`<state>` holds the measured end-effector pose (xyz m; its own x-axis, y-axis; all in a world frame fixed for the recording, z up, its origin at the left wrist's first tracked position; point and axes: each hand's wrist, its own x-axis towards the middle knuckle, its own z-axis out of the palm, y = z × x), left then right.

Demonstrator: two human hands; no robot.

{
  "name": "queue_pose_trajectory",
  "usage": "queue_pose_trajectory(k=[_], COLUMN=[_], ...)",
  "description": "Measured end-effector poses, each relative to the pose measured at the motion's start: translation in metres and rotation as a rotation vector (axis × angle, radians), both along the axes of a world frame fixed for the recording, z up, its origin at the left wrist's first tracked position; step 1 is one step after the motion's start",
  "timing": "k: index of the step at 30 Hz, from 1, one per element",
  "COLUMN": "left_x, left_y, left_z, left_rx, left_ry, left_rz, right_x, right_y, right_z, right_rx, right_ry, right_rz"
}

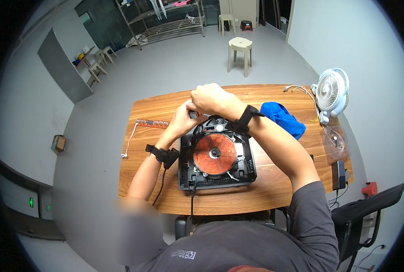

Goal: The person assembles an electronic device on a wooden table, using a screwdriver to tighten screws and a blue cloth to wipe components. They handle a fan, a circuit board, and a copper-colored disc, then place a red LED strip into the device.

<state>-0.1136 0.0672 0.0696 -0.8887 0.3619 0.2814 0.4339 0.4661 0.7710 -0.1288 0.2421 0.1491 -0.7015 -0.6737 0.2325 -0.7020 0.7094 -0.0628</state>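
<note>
An opened induction cooker [252, 174] lies on the wooden table in front of me, its black housing showing a round copper coil [214, 154] with a metal hub in the middle. Over the housing's far left corner my two hands meet. My left hand [184, 121] is closed, its thumb reaching toward a small reddish part between the hands. Just above it, my right hand [211, 99] is curled into a fist-like grip, knuckles up. Whatever the fingers hold is mostly hidden. Black straps circle both wrists.
Left of the cooker lies an orange circuit strip [152, 123] with a white cable. To the right are a blue cloth [282, 119], a white fan [331, 93], a clear plastic bag [335, 143] and a black power adapter [338, 175]. A stool [240, 44] stands beyond the table.
</note>
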Motion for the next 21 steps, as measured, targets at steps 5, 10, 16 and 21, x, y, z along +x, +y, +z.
queue_pose_trajectory(k=[5, 10, 16, 21], left_x=[0.006, -0.004, -0.001, 0.008], left_y=[0.007, -0.004, -0.004, 0.002], left_z=[0.011, -0.001, -0.004, -0.008], left_rx=[0.053, 0.066, -0.036, -0.064], left_ry=[-0.032, -0.019, -0.056, 0.004], left_rz=[0.07, 0.035, 0.036, 0.175], right_x=[0.001, 0.003, 0.001, 0.011], right_y=[-0.01, 0.001, -0.003, -0.018], right_z=[0.002, 0.003, 0.009, 0.006], right_rx=[-0.006, 0.028, 0.078, 0.017], right_ry=[0.042, 0.087, -0.07, -0.011], right_rz=[-0.095, 0.069, -0.047, -0.131])
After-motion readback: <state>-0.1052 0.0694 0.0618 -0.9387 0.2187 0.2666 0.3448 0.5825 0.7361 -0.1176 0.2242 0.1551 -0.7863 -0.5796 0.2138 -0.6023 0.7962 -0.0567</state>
